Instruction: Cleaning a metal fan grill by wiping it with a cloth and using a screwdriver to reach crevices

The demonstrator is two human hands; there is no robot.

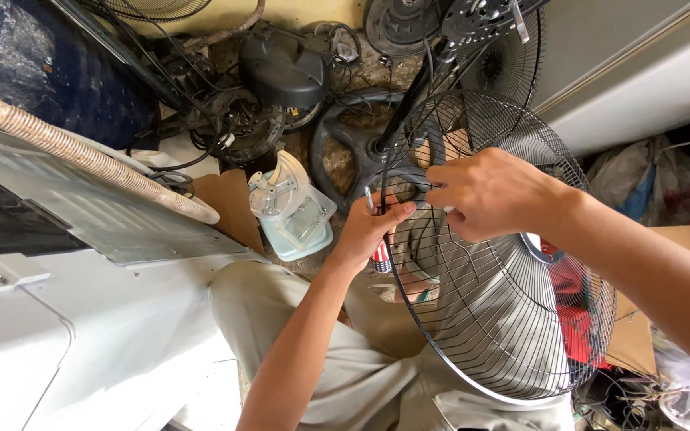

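Observation:
A round black wire fan guard (pixel 513 319) stands tilted on my lap, its rim running from the top centre down to the lower right. My left hand (pixel 370 230) grips the guard's left rim and also holds a small screwdriver with a red-striped handle (pixel 380 254). My right hand (pixel 490 194) is closed on the rim at the guard's upper left, fingers pinched close to the left hand. What the right fingers pinch is hidden.
A white appliance casing (pixel 81 319) with a ribbed hose (pixel 81 152) fills the left. On the floor ahead lie a black fan base (pixel 345 152), a white motor housing (pixel 289 207), cables and more fan guards (pixel 505 72). Cardboard (pixel 640 319) and plastic bags (pixel 656 183) sit right.

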